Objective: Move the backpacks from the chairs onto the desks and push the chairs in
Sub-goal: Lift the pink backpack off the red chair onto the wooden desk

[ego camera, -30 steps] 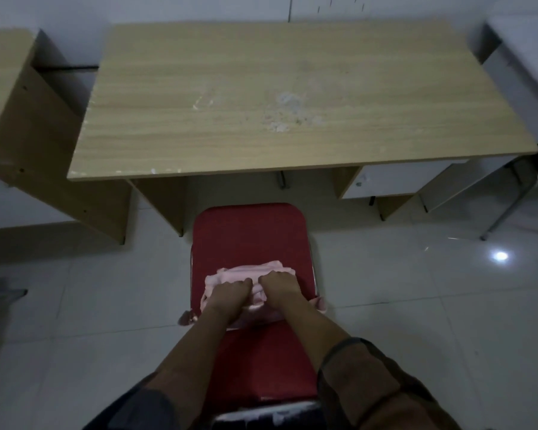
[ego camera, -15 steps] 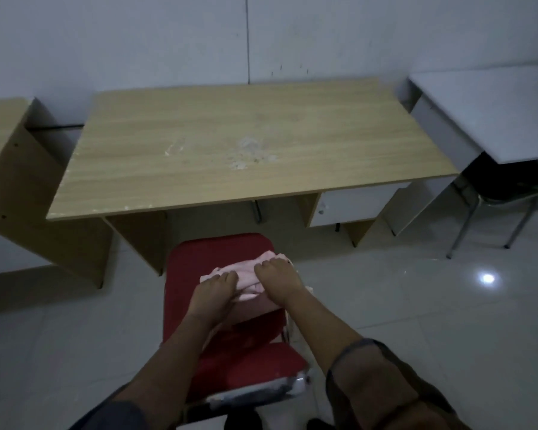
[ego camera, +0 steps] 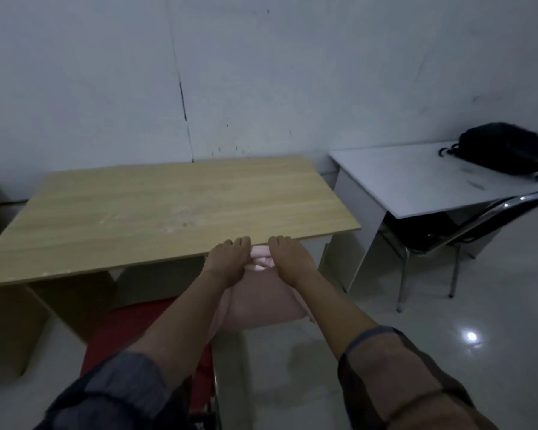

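Both hands, left hand [ego camera: 227, 264] and right hand [ego camera: 292, 262], grip the pink backpack [ego camera: 258, 301] at the wooden desk's [ego camera: 156, 212] six o'clock edge.

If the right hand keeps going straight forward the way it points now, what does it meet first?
Probably the front edge of the wooden desk: the right hand, gripping the pink backpack, sits right at that edge, though depth is unclear.

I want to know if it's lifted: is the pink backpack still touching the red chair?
Apart. The head view shows the pink backpack hanging from both hands above the red chair.
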